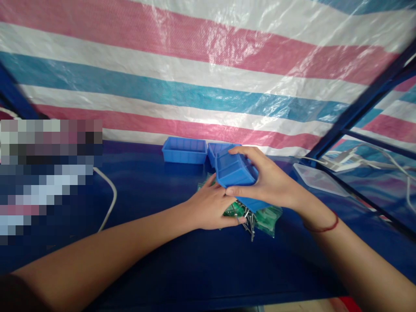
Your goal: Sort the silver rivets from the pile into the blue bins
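My right hand (268, 177) is closed around a small blue plastic bin (234, 168), its thumb on the near side and fingers over the far edge. The bin is tipped over, and its opening is turned away from view. Below it lie several long metal screws (249, 225) and clear bags with green contents (267, 219). My left hand (211, 207) reaches in beside the tipped bin with fingers stretched and thumb apart, over the bags and screws. Its fingertips are partly hidden by the bin. Under the right hand another blue plastic piece (256, 203) shows, mostly covered.
An upright blue bin (185, 156) stands at the back of the blue table (146, 273), with another blue bin (212, 151) beside it. A white cable (113, 195) curves at left. A clear plastic lid (320, 180) lies at right near the metal frame (357, 112).
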`<state>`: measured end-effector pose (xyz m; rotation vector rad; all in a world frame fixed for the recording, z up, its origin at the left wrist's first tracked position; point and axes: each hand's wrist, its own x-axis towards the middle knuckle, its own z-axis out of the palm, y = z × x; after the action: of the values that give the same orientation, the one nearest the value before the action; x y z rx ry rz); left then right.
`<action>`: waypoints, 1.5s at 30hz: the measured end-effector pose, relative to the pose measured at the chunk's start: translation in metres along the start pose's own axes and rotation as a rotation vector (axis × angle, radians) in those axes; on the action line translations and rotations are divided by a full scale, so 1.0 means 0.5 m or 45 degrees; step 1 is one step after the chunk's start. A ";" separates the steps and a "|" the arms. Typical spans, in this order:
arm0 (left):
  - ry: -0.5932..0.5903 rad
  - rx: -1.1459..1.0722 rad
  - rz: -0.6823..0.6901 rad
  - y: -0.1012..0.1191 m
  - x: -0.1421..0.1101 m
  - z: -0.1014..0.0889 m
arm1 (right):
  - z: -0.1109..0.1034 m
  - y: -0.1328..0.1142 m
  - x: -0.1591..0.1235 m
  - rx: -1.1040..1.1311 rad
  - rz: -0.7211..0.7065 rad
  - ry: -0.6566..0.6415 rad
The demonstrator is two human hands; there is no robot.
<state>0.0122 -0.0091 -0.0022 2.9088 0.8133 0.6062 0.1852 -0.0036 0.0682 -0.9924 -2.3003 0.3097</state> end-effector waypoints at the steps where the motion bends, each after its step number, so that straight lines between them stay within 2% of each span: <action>1: -0.006 0.006 -0.003 0.000 -0.001 0.000 | -0.002 -0.002 0.003 -0.021 -0.017 -0.022; 12: 0.067 -0.001 -0.026 0.001 -0.005 0.007 | -0.035 0.016 -0.004 -0.161 0.009 -0.066; 17: 0.080 -0.030 -0.033 0.003 -0.004 0.006 | -0.050 0.031 -0.017 -0.147 0.053 -0.027; 24: 0.064 -0.036 -0.061 0.006 -0.003 0.004 | -0.078 0.036 -0.028 -0.059 0.185 0.009; 29: 0.014 -0.081 -0.075 0.002 -0.004 0.001 | -0.115 0.034 -0.037 0.027 0.299 0.059; 33: -0.111 -0.140 -0.103 -0.003 -0.006 -0.014 | -0.148 0.050 -0.049 0.023 0.332 0.258; 36: -0.249 -0.225 -0.168 -0.003 -0.005 -0.034 | -0.160 0.082 -0.052 0.059 0.311 0.534; 38: -0.335 -0.274 -0.239 -0.002 -0.004 -0.050 | -0.156 0.117 -0.049 0.199 0.291 0.770; 41: -0.412 -0.366 -0.277 -0.001 0.001 -0.076 | -0.138 0.186 -0.043 0.610 0.405 1.041; 43: -0.349 -0.433 -0.237 -0.005 0.006 -0.091 | -0.122 0.231 -0.043 0.957 0.531 1.157; 45: -0.147 -0.428 -0.198 -0.016 0.015 -0.101 | -0.109 0.268 -0.048 1.173 0.612 1.205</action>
<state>-0.0054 -0.0006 0.0459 2.5245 0.8232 0.4996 0.3094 0.0704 0.0429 -0.8761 -0.8719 0.7916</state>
